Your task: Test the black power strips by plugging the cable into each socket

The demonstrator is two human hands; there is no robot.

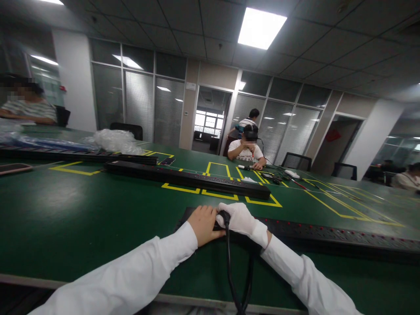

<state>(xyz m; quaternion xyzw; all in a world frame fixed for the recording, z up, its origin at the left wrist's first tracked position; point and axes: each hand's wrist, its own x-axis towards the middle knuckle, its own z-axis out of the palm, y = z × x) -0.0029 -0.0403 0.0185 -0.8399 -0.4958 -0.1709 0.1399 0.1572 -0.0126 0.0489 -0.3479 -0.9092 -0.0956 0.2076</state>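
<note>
A long black power strip [315,236] with a row of small red marks along it lies across the near side of the green table. My left hand [204,224], bare, is wrapped over the strip near its left end, thumb on the near side. Beside it, almost touching, my right hand [239,218] wears a white glove and grips a black power plug [224,216] at the strip's top. From the plug, a thick black cable [229,262] hangs down over the table's near edge. The plug's front and the socket beneath are hidden by my hands.
Beyond my hands, a second black power strip [190,178] lies across yellow tape outlines [221,194]. Clear plastic wrap [116,141], another dark strip [75,155] and a phone [15,168] are at left. A person [246,151] sits opposite, near cables and small tools [275,176].
</note>
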